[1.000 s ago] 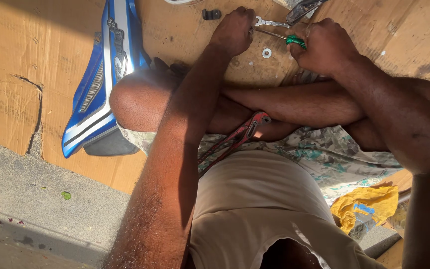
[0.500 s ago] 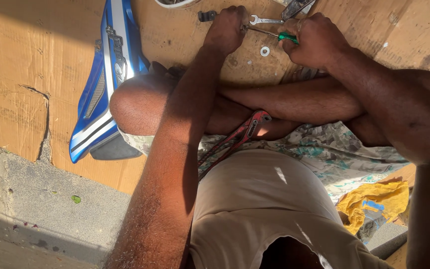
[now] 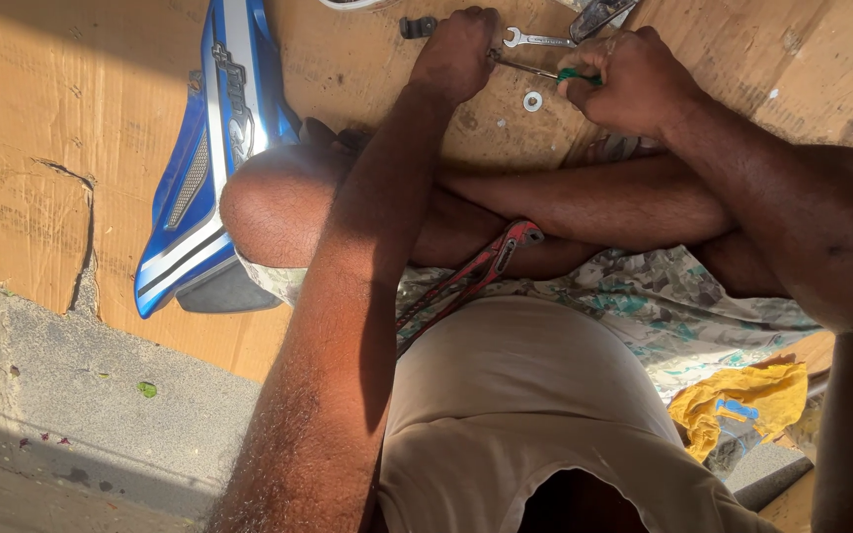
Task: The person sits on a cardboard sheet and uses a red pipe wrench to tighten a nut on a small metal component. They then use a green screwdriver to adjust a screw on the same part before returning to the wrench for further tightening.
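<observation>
Screwdriver (image 3: 535,69), green-handled, lies on the far cardboard sheet (image 3: 367,79) with its long axis running left to right between both hands. Right hand (image 3: 634,84) is closed around the handle; left hand (image 3: 456,54) is curled over the shaft tip. A washer (image 3: 532,101) sits just near of the shaft.
</observation>
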